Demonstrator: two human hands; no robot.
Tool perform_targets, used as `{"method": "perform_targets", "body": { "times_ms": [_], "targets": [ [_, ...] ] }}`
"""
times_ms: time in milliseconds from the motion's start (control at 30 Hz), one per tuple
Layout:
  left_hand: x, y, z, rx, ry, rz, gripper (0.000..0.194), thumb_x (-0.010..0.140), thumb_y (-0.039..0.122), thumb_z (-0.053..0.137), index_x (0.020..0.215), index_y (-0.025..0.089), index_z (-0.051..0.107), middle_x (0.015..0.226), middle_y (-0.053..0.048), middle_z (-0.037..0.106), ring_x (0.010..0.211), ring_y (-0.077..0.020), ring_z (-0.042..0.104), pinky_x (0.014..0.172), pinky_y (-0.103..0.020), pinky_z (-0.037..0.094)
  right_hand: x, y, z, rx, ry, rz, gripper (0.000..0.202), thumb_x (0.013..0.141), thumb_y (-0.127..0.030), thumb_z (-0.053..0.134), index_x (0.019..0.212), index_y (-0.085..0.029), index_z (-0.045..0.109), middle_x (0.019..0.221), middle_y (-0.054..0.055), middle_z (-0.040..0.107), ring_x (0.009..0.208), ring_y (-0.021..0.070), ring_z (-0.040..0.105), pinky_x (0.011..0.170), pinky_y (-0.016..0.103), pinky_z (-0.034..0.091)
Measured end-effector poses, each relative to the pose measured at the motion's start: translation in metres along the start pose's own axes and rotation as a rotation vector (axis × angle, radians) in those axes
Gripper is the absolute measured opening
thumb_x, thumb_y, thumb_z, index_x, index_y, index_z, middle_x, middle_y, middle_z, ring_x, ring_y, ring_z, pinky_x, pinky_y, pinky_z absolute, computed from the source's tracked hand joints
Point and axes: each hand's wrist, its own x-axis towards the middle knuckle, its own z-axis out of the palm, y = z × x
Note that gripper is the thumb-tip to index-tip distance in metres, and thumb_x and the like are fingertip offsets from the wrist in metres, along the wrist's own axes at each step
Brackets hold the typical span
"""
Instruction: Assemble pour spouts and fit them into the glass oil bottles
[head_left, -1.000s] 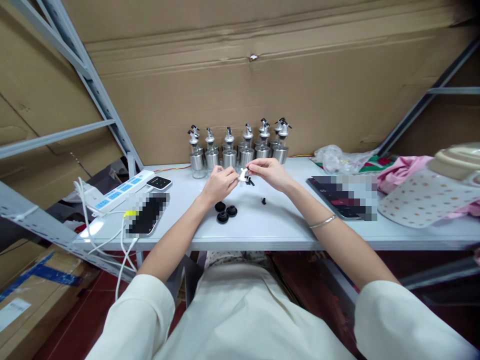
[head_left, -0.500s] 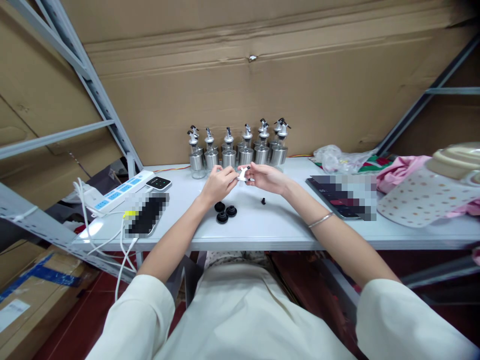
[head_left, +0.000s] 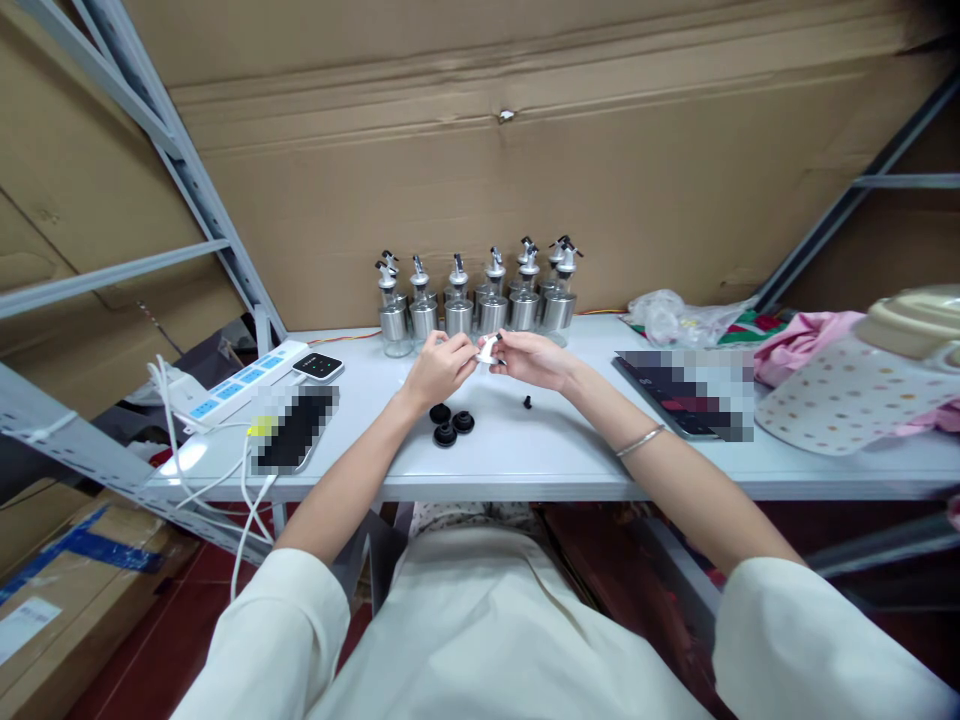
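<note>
Between my hands, above the middle of the table, is a small white spout piece [head_left: 488,348] with a dark tip. My left hand [head_left: 442,366] is closed on its left side. From the right, the bent fingers of my right hand [head_left: 531,358] pinch the same piece. Three black round caps [head_left: 445,434] lie below my left hand. A small black part [head_left: 527,402] rests under my right hand. Behind my hands stand several glass and steel bottles [head_left: 458,316] topped with similar spouts.
A power strip [head_left: 247,384], a small black-faced device [head_left: 318,367] and a phone [head_left: 295,428] with white cables lie on the left of the table [head_left: 525,470]. On the right are a tablet [head_left: 675,392], a plastic bag [head_left: 671,318], pink cloth [head_left: 799,345] and a dotted container [head_left: 832,395].
The white piece has turned slightly between my fingers. Both hands stay in nearly the same place.
</note>
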Motion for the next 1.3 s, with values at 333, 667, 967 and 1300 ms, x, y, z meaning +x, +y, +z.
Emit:
{"method": "perform_targets", "body": {
  "times_ms": [333, 667, 967, 1300],
  "targets": [
    [0.001, 0.002, 0.001, -0.005, -0.005, 0.007, 0.026, 0.095, 0.022, 0.036, 0.089, 0.016, 0.061, 0.093, -0.006, 0.066, 0.083, -0.0151, 0.057, 0.085, -0.033, 0.035, 0.002, 0.004, -0.005, -0.029, -0.004, -0.057, 0.021, 0.074, -0.036, 0.071, 0.082, -0.017, 0.068, 0.076, 0.0, 0.06, 0.074, 0.0116, 0.053, 0.074, 0.027, 0.044],
    [-0.011, -0.046, -0.009, -0.229, -0.086, -0.236, 0.022, 0.087, 0.024, 0.053, 0.105, 0.019, 0.064, 0.107, -0.007, 0.064, 0.096, -0.0177, 0.061, 0.083, -0.03, 0.044, 0.001, -0.006, -0.011, -0.053, 0.141, -0.14, 0.028, 0.077, -0.047, 0.065, 0.073, -0.02, 0.063, 0.083, 0.003, 0.061, 0.082, 0.015, 0.055, 0.073, 0.029, 0.046],
    [-0.022, -0.062, -0.034, -0.49, -0.52, -0.595, 0.023, 0.073, 0.035, 0.062, 0.078, 0.015, 0.073, 0.077, -0.005, 0.072, 0.073, -0.0172, 0.061, 0.066, -0.026, 0.043, 0.0, -0.009, -0.015, -0.044, 0.162, -0.11, 0.028, 0.077, -0.045, 0.066, 0.068, -0.02, 0.062, 0.086, 0.004, 0.063, 0.083, 0.0153, 0.055, 0.072, 0.03, 0.048],
    [-0.018, -0.049, -0.034, -0.471, -0.568, -0.619, 0.027, 0.071, 0.04, 0.065, 0.069, 0.014, 0.073, 0.065, -0.003, 0.069, 0.064, -0.0154, 0.058, 0.058, -0.024, 0.038, 0.0, -0.008, -0.014, -0.062, 0.167, -0.104, 0.028, 0.078, -0.046, 0.065, 0.069, -0.02, 0.063, 0.084, 0.003, 0.063, 0.079, 0.0144, 0.055, 0.072, 0.03, 0.047]
  ]
}}
